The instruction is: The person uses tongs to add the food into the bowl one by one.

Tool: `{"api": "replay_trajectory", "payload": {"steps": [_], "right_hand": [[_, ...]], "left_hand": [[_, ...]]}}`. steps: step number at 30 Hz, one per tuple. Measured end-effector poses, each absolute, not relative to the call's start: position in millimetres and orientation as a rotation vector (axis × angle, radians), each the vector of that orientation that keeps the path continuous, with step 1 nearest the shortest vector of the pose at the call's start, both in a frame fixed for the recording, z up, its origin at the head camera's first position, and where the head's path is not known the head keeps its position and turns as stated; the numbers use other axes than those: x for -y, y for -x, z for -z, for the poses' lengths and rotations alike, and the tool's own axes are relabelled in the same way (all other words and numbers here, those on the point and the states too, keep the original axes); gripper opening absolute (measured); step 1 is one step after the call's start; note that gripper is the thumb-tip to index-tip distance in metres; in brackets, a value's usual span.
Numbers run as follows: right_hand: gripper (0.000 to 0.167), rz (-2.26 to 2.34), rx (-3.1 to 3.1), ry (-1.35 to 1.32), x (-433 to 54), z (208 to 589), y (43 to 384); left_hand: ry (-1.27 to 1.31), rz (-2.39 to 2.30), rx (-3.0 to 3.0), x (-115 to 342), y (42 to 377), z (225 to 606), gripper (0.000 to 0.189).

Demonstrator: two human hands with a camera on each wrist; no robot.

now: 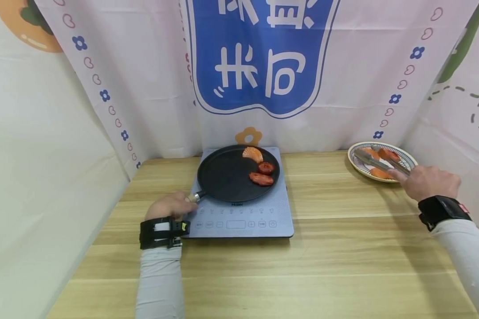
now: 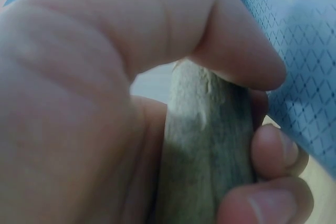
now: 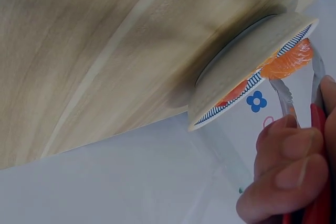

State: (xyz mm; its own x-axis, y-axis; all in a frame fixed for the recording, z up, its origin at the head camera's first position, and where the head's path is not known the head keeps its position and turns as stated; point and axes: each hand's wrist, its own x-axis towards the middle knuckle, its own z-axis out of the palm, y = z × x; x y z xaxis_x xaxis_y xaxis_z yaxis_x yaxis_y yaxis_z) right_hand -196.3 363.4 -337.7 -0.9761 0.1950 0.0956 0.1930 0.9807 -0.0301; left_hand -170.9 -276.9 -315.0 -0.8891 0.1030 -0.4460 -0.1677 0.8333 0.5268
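Note:
My left hand (image 1: 167,206) grips the handle (image 2: 205,145) of a flat black frying pan (image 1: 225,177), fingers and thumb curled round it. On the pan's right side lie an orange striped piece of food (image 1: 253,154), a round dark-red piece (image 1: 265,168) and a long red piece (image 1: 261,179). At the far right, my right hand (image 1: 433,181) holds metal tongs (image 1: 399,166) with red grips over a patterned plate (image 1: 412,160) of food. In the right wrist view, the parted tong tips stand about an orange ridged piece (image 3: 289,60); contact is unclear.
Under the pan is a grey induction cooker (image 1: 239,217) with a touch panel along its front. The wooden table (image 1: 323,261) extends between cooker and plate. White printed cloth (image 1: 151,88) hangs close behind and at both sides.

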Motion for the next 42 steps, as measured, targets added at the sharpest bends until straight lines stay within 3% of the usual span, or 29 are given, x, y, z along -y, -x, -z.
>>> {"api": "replay_trajectory", "payload": {"steps": [42], "right_hand": [[0.085, -0.08, 2.97, 0.163, -322, 330, 195]], "left_hand": [[0.086, -0.782, -2.571, 277, 168, 315, 0.025]]}}
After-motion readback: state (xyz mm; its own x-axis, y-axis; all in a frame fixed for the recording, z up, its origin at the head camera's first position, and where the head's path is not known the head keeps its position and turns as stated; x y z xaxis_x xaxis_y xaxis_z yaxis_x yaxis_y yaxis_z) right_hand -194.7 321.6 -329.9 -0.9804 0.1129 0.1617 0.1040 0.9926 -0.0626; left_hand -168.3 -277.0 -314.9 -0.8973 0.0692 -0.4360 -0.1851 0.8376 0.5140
